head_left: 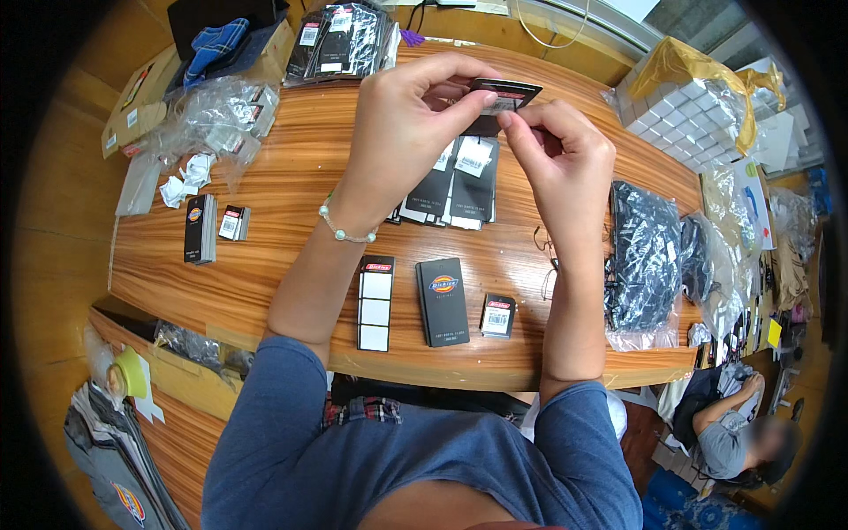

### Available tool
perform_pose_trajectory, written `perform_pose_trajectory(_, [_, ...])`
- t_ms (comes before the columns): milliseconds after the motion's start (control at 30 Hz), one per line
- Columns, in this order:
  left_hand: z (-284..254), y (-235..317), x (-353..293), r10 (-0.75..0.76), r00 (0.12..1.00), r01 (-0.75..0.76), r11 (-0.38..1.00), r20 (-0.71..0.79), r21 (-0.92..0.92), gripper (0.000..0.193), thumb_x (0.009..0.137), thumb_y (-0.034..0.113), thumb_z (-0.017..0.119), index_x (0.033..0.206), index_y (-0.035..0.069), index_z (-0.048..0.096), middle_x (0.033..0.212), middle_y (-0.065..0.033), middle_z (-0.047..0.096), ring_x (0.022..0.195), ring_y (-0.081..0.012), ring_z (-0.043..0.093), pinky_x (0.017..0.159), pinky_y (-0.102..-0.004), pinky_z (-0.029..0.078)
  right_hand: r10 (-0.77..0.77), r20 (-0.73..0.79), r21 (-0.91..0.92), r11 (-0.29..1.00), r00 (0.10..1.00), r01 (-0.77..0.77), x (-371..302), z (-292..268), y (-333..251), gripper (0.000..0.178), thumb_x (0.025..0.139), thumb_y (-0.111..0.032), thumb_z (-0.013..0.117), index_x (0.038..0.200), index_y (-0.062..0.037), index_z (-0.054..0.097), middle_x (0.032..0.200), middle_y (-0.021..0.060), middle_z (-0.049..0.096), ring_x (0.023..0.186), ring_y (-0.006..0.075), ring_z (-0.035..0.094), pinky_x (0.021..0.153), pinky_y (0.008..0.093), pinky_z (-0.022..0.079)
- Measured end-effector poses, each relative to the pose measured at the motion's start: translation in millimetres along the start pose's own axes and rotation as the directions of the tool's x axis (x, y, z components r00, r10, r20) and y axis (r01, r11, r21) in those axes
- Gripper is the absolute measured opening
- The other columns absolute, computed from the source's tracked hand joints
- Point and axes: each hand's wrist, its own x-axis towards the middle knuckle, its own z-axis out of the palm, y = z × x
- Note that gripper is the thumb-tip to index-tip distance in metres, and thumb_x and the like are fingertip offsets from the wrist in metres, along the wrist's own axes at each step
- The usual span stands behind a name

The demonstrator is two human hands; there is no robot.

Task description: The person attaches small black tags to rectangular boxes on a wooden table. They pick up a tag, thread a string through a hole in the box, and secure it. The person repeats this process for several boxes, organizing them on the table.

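Above the far middle of the table, my left hand (422, 119) and my right hand (567, 150) pinch a black hang tag (514, 87) with a red strip between them. Below it lies a pile of black hang tags (473, 190) with white stickers, partly hidden by my left wrist. Closer to me are a long black card (376, 311) with white panels, a stack of black tags (443, 309) with an oval emblem, and a small stack of square labels (497, 316). Thin black cords (548, 256) lie beside my right forearm.
At right sits a clear bag of black cords (643, 265), with a plastic-wrapped block of small white boxes (685, 110) behind. More tag stacks (200, 231), crumpled paper (187, 177) and plastic bags (208, 124) are at left. Bagged tags (340, 44) lie far back. Another person (733, 433) sits at lower right.
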Motion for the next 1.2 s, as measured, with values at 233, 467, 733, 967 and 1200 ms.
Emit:
perform_pose_trajectory(233, [1,9,-6,-0.027,0.996,0.02,0.997,0.09,0.069,0.017,0.077,-0.002,0.061,0.094,-0.001,0.063,0.086,-0.0061,0.065,0.077,-0.0105,0.062,0.068,-0.0198,0.051,-0.038,0.01,-0.05,0.998,0.999,0.039,1,-2,1,0.014,0.076,-0.009,0.058,0.068,0.0028,0.056,0.06,0.0117,0.05,0.054,0.0225,0.051,0.05,0.031,0.039])
perform_pose_trajectory(467, [5,8,-8,0.069,0.992,-0.095,0.963,0.109,0.252,0.017,0.075,0.0,0.062,0.092,0.0,0.064,0.083,-0.0067,0.065,0.073,-0.0104,0.061,0.063,-0.02,0.05,-0.064,0.047,-0.136,0.988,0.997,0.07,1,-4,4,0.01,0.075,-0.006,0.055,0.07,0.0028,0.056,0.065,0.0132,0.051,0.062,0.0274,0.052,0.056,0.0342,0.041])
perform_pose_trajectory(733, [-1,11,-10,0.199,0.956,-0.286,0.794,0.216,0.536,0.017,0.074,0.007,0.062,0.09,0.004,0.065,0.079,-0.0102,0.063,0.062,-0.0168,0.059,0.053,-0.0233,0.046,-0.22,0.099,-0.317,0.917,0.97,0.241,0,2,9,0.006,0.072,-0.004,0.056,0.07,0.0013,0.055,0.069,0.0119,0.052,0.069,0.0285,0.051,0.062,0.0365,0.043])
perform_pose_trajectory(967, [-8,11,-8,0.136,0.967,-0.229,0.835,0.216,0.501,0.017,0.074,0.008,0.062,0.09,0.003,0.065,0.08,-0.0101,0.063,0.061,-0.0157,0.059,0.054,-0.0232,0.047,-0.08,0.16,-0.099,0.99,0.984,0.097,1,6,15,0.012,0.078,-0.006,0.058,0.072,0.0044,0.055,0.063,0.0085,0.048,0.058,0.0158,0.046,0.053,0.0284,0.037])
perform_pose_trajectory(1200, [-11,9,-5,0.029,0.98,-0.096,0.934,0.196,0.344,0.018,0.075,0.007,0.064,0.093,0.001,0.064,0.083,-0.0073,0.065,0.069,-0.01,0.06,0.061,-0.021,0.048,0.129,0.213,0.265,0.946,0.969,-0.184,2,6,25,0.013,0.08,-0.011,0.06,0.077,0.0019,0.062,0.071,0.0014,0.057,0.062,0.0039,0.046,0.055,0.0184,0.035])
